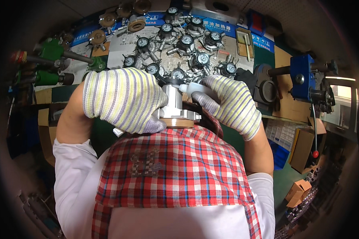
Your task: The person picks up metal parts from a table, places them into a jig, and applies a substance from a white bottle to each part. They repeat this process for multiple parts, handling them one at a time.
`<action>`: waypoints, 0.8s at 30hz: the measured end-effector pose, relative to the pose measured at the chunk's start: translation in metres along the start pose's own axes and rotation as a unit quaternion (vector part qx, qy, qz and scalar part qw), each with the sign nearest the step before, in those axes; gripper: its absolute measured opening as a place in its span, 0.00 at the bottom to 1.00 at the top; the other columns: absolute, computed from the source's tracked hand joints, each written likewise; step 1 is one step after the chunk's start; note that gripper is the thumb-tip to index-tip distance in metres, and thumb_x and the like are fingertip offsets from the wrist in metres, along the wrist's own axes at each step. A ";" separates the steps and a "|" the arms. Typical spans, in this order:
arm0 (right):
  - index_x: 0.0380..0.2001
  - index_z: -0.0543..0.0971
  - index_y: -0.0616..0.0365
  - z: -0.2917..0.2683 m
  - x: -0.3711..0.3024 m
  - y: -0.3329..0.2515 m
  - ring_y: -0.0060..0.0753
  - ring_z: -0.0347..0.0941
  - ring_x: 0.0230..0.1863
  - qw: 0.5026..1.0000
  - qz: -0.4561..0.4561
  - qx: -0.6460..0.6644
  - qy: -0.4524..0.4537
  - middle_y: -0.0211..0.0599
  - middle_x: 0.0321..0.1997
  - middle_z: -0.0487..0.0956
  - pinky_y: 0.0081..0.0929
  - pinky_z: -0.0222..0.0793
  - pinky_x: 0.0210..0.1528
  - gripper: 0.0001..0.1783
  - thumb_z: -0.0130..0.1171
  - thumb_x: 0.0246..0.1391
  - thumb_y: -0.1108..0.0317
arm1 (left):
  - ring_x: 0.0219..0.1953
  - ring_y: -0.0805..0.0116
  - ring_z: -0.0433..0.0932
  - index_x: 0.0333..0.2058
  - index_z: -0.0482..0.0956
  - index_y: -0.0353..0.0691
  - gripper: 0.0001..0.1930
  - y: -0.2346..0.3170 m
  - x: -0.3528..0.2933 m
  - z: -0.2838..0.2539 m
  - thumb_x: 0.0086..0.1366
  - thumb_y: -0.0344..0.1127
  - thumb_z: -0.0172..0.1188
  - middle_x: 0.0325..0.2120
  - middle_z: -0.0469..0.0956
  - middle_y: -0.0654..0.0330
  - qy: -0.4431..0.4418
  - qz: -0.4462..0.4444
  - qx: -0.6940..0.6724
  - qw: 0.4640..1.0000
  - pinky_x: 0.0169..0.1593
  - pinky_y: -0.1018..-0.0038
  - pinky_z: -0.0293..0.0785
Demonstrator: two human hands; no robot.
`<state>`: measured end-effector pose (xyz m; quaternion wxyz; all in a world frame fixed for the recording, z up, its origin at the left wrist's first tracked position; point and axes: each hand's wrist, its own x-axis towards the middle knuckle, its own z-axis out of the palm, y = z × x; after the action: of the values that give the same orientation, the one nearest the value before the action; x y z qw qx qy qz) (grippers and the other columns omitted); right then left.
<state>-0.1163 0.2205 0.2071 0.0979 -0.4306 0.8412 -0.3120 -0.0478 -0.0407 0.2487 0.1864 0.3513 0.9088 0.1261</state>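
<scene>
- Two gloved hands meet in front of the apron (pixel 175 163), with a silver housing (pixel 172 101) between them, near the middle of the view.
- The left hand (pixel 125 99) is on the housing's left side; its fingers (pixel 156 126) curl round the lower part, near the brown base (pixel 178 123). Some of them are hidden behind the glove and the metal, so their full grip cannot be told.
- The right hand (pixel 231 103) pinches a small translucent bottle (pixel 194 88), its fingers narrow around the body.
- The housing's long axis runs up the view, base toward the apron and black top (pixel 172 81) toward the surface (pixel 262 56); its exact tilt cannot be told.
- The bottle lies crosswise to that axis, its nozzle (pixel 183 88) pointing left at the housing's upper right edge, just below the black top. Whether the tip touches the metal is too small to tell.
- From the right fingers, the housing lies to the left, just past the nozzle. The left hand is nearer, being in contact with it; the right hand shows only the bottle reaching across.
- Beyond the hands, a cluster of silver units (pixel 186 43) with dark round faces covers the middle of the surface.
- A green clamp (pixel 52 51) stands at far left, a blue press (pixel 301 75) at far right.
</scene>
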 end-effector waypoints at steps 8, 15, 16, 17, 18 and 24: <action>0.38 0.81 0.67 0.003 0.000 -0.002 0.47 0.82 0.31 1.000 0.021 -0.002 0.003 0.52 0.30 0.82 0.34 0.76 0.34 0.20 0.71 0.49 0.61 | 0.24 0.51 0.78 0.38 0.84 0.42 0.31 -0.012 -0.013 0.016 0.54 0.67 0.62 0.18 0.76 0.50 0.075 0.017 0.014 0.997 0.30 0.59 0.74; 0.38 0.81 0.67 0.020 0.013 -0.005 0.54 0.79 0.32 0.999 0.037 0.001 0.003 0.55 0.31 0.81 0.36 0.75 0.35 0.21 0.69 0.50 0.58 | 0.25 0.48 0.80 0.43 0.82 0.39 0.30 -0.023 -0.022 0.002 0.55 0.62 0.63 0.21 0.79 0.47 -0.012 -0.044 -0.065 0.997 0.30 0.60 0.76; 0.38 0.81 0.67 0.022 0.016 -0.005 0.53 0.79 0.32 0.999 0.047 0.002 0.000 0.55 0.31 0.81 0.36 0.75 0.36 0.21 0.69 0.50 0.58 | 0.25 0.48 0.80 0.43 0.82 0.38 0.30 -0.026 -0.023 -0.001 0.55 0.61 0.64 0.22 0.80 0.47 -0.020 -0.055 -0.078 0.995 0.30 0.60 0.76; 0.39 0.81 0.67 0.023 0.018 -0.006 0.53 0.79 0.32 0.998 0.056 0.004 -0.002 0.55 0.31 0.81 0.36 0.75 0.36 0.21 0.69 0.50 0.58 | 0.27 0.50 0.82 0.44 0.82 0.37 0.29 -0.028 -0.021 -0.008 0.55 0.58 0.66 0.24 0.81 0.47 -0.073 -0.098 -0.119 0.985 0.31 0.62 0.77; 0.39 0.81 0.67 0.024 0.021 -0.006 0.53 0.79 0.32 0.998 0.067 0.005 -0.004 0.54 0.31 0.81 0.36 0.75 0.36 0.21 0.69 0.51 0.58 | 0.27 0.50 0.82 0.44 0.82 0.36 0.29 -0.036 -0.023 -0.007 0.55 0.57 0.66 0.25 0.82 0.47 -0.056 -0.088 -0.139 0.985 0.32 0.63 0.78; 0.36 0.79 0.64 0.032 0.031 0.001 0.20 0.74 0.22 0.975 0.189 0.106 0.042 0.36 0.21 0.77 0.21 0.68 0.27 0.15 0.63 0.55 0.60 | 0.23 0.72 0.77 0.41 0.80 0.32 0.26 -0.130 -0.072 0.048 0.67 0.56 0.56 0.22 0.79 0.64 -0.008 -0.153 -0.509 0.847 0.29 0.75 0.74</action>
<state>-0.1224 0.1822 0.1845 0.1650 -0.2373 0.8731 -0.3926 -0.0553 -0.1789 0.1769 0.3631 0.0646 0.7582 0.5376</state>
